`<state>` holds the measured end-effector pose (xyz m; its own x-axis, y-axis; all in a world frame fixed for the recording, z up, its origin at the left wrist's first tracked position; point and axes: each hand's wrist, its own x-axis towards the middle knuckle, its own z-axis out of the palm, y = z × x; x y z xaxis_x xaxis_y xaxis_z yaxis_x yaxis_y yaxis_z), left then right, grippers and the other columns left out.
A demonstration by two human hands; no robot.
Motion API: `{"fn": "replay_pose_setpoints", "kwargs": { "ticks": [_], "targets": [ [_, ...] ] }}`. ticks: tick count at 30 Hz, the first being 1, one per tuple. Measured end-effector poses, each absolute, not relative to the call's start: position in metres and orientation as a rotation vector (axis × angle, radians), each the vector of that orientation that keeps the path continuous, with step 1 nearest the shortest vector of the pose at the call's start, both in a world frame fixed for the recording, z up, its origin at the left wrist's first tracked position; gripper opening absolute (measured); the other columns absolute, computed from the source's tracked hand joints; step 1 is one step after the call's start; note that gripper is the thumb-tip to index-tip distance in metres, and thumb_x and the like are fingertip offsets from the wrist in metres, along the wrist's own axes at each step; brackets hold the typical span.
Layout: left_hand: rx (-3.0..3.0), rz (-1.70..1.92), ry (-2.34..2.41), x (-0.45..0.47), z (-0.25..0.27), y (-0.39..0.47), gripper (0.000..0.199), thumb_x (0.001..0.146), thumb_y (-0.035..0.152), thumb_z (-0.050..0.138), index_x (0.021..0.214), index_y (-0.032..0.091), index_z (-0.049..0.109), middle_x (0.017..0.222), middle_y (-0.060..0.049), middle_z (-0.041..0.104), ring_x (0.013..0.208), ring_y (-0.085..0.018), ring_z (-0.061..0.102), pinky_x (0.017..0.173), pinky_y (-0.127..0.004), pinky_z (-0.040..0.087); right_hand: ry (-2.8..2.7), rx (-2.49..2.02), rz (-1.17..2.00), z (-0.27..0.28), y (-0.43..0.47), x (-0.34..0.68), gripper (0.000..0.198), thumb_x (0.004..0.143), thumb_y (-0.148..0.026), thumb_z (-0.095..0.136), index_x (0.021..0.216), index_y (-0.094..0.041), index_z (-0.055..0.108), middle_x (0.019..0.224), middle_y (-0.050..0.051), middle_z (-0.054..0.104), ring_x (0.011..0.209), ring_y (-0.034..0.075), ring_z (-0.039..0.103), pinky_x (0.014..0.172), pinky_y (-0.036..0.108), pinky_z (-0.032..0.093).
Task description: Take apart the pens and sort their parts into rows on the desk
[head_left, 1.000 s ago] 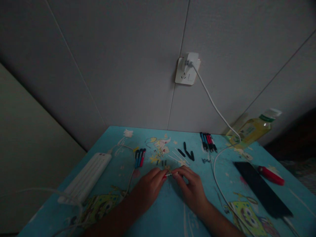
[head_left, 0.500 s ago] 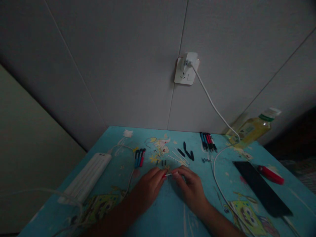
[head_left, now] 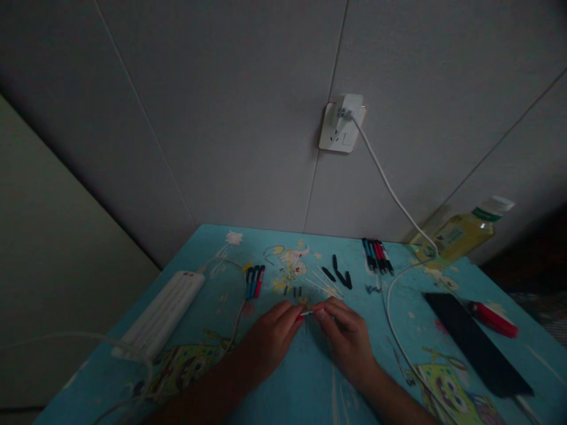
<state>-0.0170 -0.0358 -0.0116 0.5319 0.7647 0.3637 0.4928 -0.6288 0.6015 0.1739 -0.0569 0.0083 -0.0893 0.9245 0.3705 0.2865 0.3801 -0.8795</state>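
Observation:
Near the table's middle, my left hand (head_left: 272, 333) pinches a small red pen barrel (head_left: 300, 317), mostly covered by its fingers. From it a thin white refill (head_left: 307, 313) bridges the narrow gap to my right hand (head_left: 345, 336). The right fingertips are closed around the other end, which is hidden. Just beyond the hands lie several short dark grips (head_left: 293, 291) and several thin white refills (head_left: 326, 284). Black pen parts (head_left: 340, 276) are scattered a little farther back.
Blue and red pens (head_left: 255, 281) lie at left, with more pens (head_left: 377, 255) at back right beside small metal parts (head_left: 372, 289). Around them are a white power strip (head_left: 162, 313), a white cable (head_left: 390, 301), a dark flat slab (head_left: 476, 342), a red-handled tool (head_left: 494, 320) and a yellow bottle (head_left: 460, 236).
The whole scene has shifted slightly right in view. Both hands keep their pinch on the pen parts, with hardly any movement relative to the table.

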Motion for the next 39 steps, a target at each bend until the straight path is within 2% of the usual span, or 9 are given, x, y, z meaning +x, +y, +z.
{"fn": "replay_pose_setpoints", "kwargs": {
  "ticks": [8, 13, 17, 21, 28, 39],
  "targets": [
    [2.341, 0.869, 1.023, -0.0165, -0.0104, -0.0356, 0.026, 0.102, 0.023, 0.042, 0.122, 0.019, 0.058, 0.103, -0.007, 0.066, 0.095, -0.019, 0.065, 0.088, -0.036, 0.056, -1.6, -1.085, 0.784, 0.0068, -0.0581, 0.1742, 0.018, 0.096, -0.028, 0.056, 0.095, -0.022, 0.074, 0.075, 0.002, 0.062, 0.067, 0.015, 0.056, 0.061, 0.027, 0.045],
    [2.32, 0.878, 1.027, -0.0164, -0.0131, -0.0361, 0.026, 0.102, 0.023, 0.043, 0.123, 0.021, 0.057, 0.107, -0.006, 0.065, 0.098, -0.018, 0.065, 0.09, -0.035, 0.055, -1.622, -1.081, 0.795, 0.0103, -0.0587, 0.1738, 0.021, 0.096, -0.03, 0.055, 0.087, -0.021, 0.072, 0.071, 0.001, 0.059, 0.065, 0.015, 0.055, 0.061, 0.027, 0.045],
    [2.299, 0.885, 1.002, -0.0172, -0.0133, -0.0361, 0.025, 0.102, 0.022, 0.042, 0.122, 0.02, 0.056, 0.107, -0.006, 0.065, 0.1, -0.018, 0.064, 0.091, -0.035, 0.054, -1.627, -1.095, 0.807, 0.0093, -0.0587, 0.1737, 0.021, 0.097, -0.03, 0.054, 0.092, -0.021, 0.072, 0.073, 0.002, 0.06, 0.066, 0.015, 0.056, 0.061, 0.027, 0.046],
    [2.256, 0.899, 1.003, -0.0168, -0.0122, -0.0355, 0.024, 0.102, 0.023, 0.041, 0.122, 0.021, 0.056, 0.107, -0.006, 0.065, 0.1, -0.018, 0.064, 0.091, -0.036, 0.054, -1.636, -1.123, 0.758, 0.0087, -0.0582, 0.1747, 0.022, 0.097, -0.03, 0.054, 0.087, -0.021, 0.071, 0.075, 0.002, 0.063, 0.069, 0.016, 0.058, 0.064, 0.027, 0.047],
    [2.272, 0.919, 1.028, -0.017, -0.0113, -0.0369, 0.024, 0.102, 0.025, 0.041, 0.12, 0.021, 0.057, 0.106, -0.007, 0.066, 0.098, -0.018, 0.064, 0.09, -0.036, 0.055, -1.726, -1.087, 0.671, 0.012, -0.057, 0.1767, 0.019, 0.097, -0.026, 0.054, 0.1, -0.024, 0.073, 0.085, 0.004, 0.068, 0.08, 0.019, 0.063, 0.073, 0.03, 0.049],
    [2.255, 0.816, 1.018, -0.0152, -0.0067, -0.0372, 0.024, 0.102, 0.025, 0.041, 0.118, 0.02, 0.059, 0.104, -0.007, 0.066, 0.097, -0.02, 0.064, 0.09, -0.038, 0.054, -1.634, -1.097, 0.737, 0.0119, -0.0584, 0.1752, 0.019, 0.096, -0.027, 0.056, 0.098, -0.024, 0.075, 0.079, 0.003, 0.066, 0.074, 0.017, 0.061, 0.069, 0.028, 0.049]
  ]
}}
